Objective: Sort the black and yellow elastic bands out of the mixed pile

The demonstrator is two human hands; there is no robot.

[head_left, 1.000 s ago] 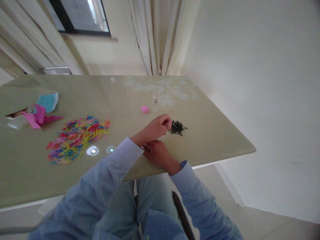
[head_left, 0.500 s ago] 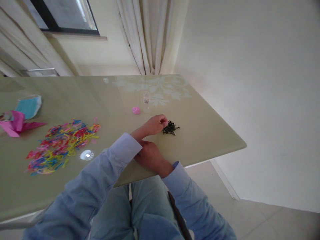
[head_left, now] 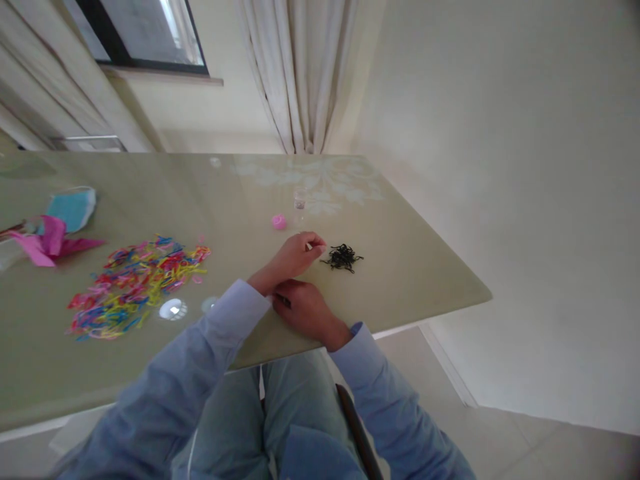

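My left hand (head_left: 296,255) reaches over the table with thumb and fingertips drawn together, just left of a small pile of black elastic bands (head_left: 343,257). Whatever its fingertips pinch is too small to make out. Closer to me, my right hand (head_left: 306,310) rests at the table's front edge, partly beneath the left wrist. Its fingers are curled closed, with something dark showing near them that I cannot identify. Beyond the hands stand a small clear bottle (head_left: 299,202) and a pink cap (head_left: 279,222).
A wide heap of multicoloured elastic bands (head_left: 137,283) lies on the left of the table (head_left: 400,280). Behind it are a pink folded-paper shape (head_left: 55,243) and a blue face mask (head_left: 74,208). A white wall (head_left: 525,200) rises to the right, with curtains (head_left: 300,73) behind.
My left hand has drawn back leftward from the black pile, leaving it more fully visible. My right hand stays near the table edge, still closed. The view has shifted slightly.
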